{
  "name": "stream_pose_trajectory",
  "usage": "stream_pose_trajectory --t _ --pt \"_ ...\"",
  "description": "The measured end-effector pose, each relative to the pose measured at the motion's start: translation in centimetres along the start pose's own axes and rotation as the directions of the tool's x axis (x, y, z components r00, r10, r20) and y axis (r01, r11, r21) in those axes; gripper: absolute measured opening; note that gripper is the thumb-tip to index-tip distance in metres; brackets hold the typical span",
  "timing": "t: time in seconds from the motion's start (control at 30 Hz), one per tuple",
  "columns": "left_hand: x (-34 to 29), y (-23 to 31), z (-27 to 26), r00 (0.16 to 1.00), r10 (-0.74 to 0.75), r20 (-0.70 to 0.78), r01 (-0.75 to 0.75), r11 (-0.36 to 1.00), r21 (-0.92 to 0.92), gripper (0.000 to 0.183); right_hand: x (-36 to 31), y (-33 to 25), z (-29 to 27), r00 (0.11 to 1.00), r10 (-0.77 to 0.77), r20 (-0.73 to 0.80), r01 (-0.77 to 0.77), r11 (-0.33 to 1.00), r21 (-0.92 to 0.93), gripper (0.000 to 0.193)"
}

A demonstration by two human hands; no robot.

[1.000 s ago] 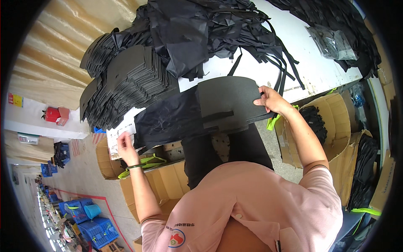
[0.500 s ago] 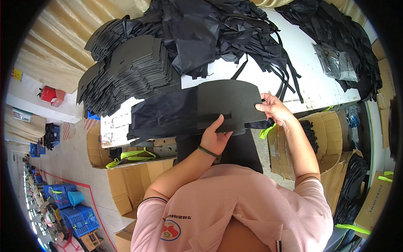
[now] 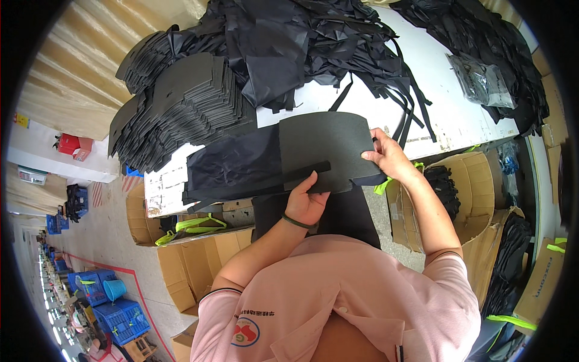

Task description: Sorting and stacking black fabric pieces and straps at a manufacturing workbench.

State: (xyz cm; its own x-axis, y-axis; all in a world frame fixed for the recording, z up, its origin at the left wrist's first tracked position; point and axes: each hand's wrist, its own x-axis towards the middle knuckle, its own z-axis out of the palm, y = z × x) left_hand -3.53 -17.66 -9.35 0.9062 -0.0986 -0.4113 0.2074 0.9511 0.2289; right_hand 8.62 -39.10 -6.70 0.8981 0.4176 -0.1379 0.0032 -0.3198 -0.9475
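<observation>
A dark grey curved board (image 3: pixel 325 136) is held over the table's near edge, with a black fabric piece (image 3: pixel 232 160) stretching leftward from it. A flat black strap (image 3: pixel 310 173) runs across the board's lower part. My left hand (image 3: pixel 306 202) is closed on the lower edge, its thumb on top beside the strap and its fingers underneath. My right hand (image 3: pixel 389 158) pinches the board's right edge between thumb and fingers. Some dark fabric (image 3: pixel 369 180) shows below the board's lower right corner.
Stacked dark boards (image 3: pixel 187 102) stand at the table's left, beside a heap of black fabric pieces (image 3: pixel 277 48). A clear plastic bag (image 3: pixel 482 81) lies at the right. Cardboard boxes (image 3: pixel 470 193) stand under the table's front, and blue crates (image 3: pixel 120 317) at the lower left.
More of the strap now lies over the board's face, its end reaching right past my left thumb. My right hand has shifted slightly along the board's edge.
</observation>
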Motion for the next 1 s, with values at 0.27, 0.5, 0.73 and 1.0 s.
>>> stream_pose_trajectory --t 0.27,0.5,0.73,1.0 --pt "-3.6 2.1 0.2 0.617 -0.786 0.035 0.727 0.587 0.356 0.047 -0.2 -0.9 -1.3 0.991 0.132 0.008 -0.129 0.978 -0.164 0.033" --pt "-1.3 4.2 3.3 0.724 -0.34 0.6 -0.623 -0.696 0.357 0.08 2.2 -6.7 -3.1 0.978 0.159 -0.132 -0.205 0.667 -0.717 0.04" --pt "1.0 3.8 0.9 0.822 -0.315 0.475 -0.465 -0.853 0.238 0.097 17.6 -7.3 3.5 0.886 -0.433 0.166 0.414 0.576 -0.705 0.036" --pt "1.0 3.6 0.7 0.813 -0.294 0.502 -0.479 -0.828 0.291 0.095 27.9 -9.4 8.0 0.982 -0.178 0.071 0.159 0.555 -0.816 0.044"
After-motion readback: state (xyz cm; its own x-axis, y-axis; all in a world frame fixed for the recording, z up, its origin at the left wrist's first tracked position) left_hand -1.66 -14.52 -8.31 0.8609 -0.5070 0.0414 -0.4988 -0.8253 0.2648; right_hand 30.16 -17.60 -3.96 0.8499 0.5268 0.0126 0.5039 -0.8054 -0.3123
